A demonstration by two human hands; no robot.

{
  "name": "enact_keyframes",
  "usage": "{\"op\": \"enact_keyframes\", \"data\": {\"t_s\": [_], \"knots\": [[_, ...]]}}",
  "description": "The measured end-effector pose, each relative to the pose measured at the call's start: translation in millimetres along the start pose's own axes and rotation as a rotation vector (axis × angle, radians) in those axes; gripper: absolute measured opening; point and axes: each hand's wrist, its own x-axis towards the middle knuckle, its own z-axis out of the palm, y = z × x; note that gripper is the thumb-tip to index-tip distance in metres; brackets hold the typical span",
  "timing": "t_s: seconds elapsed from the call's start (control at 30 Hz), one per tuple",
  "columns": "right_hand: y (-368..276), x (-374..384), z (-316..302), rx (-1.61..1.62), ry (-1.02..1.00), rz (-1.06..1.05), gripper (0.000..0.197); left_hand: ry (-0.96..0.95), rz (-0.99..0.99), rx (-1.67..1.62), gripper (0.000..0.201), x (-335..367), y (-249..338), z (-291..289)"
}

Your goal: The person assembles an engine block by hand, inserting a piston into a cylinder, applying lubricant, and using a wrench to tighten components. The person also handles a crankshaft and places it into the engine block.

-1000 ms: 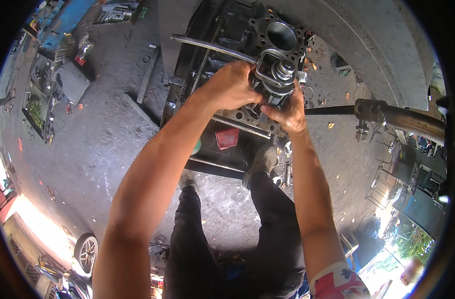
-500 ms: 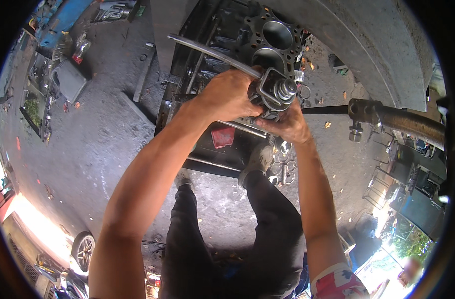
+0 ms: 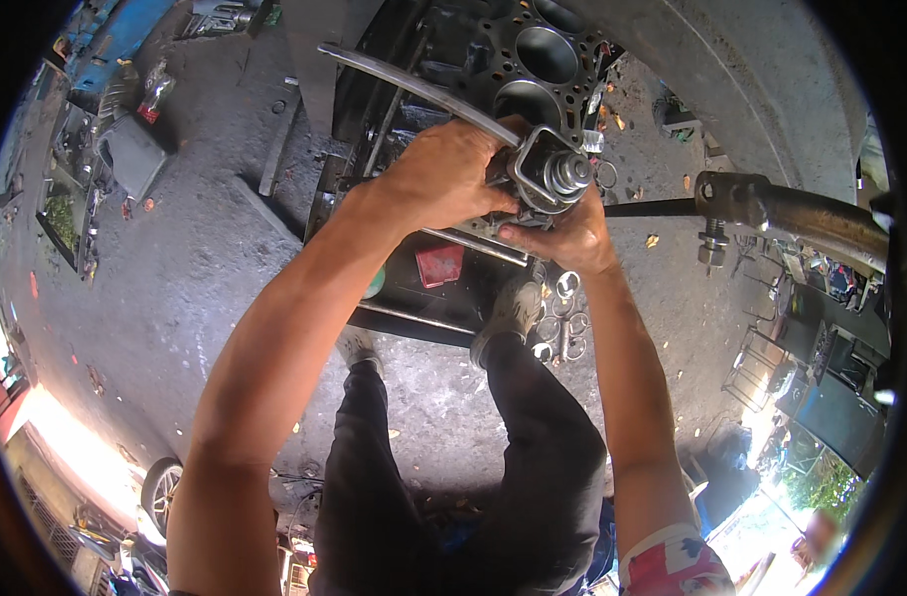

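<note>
Metal assy (image 3: pixel 551 171) shifted twd R shoe (image 3: pixel 514 310); more bores (image 3: pixel 546 56) now showing.

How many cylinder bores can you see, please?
3: a top bore at the picture's edge, a middle bore below it, a lower bore nearest the left hand; more may be hidden.

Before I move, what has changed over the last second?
The metal part has shifted toward the person, uncovering one more cylinder hole in the engine block; its rod has turned slightly clockwise in view. Left hand and right hand keep their hold. The red box stays beside the block.
</note>
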Motion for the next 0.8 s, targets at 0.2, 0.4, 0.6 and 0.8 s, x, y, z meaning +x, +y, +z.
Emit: {"op": "enact_keyframes", "data": {"t_s": [0.2, 0.4, 0.6, 0.8], "knots": [[3, 4, 5, -0.181, 0.065, -0.164, 0.111, -0.014, -0.071, -0.029, 0.057, -3, -2, -3], [5, 2, 7, -0.068, 0.028, -0.132, 0.107, 0.030, 0.001, -0.103, 0.056, -5, -5, 1], [8, -4, 4, -0.145, 0.055, -0.062, 0.101, 0.009, 0.018, 0.091, 0.059, 1, -4, 3], [14, -5, 7, -0.059, 0.109, -0.104, 0.102, 0.022, 0.071, 0.117, 0.055, 3, -6, 1]]}}
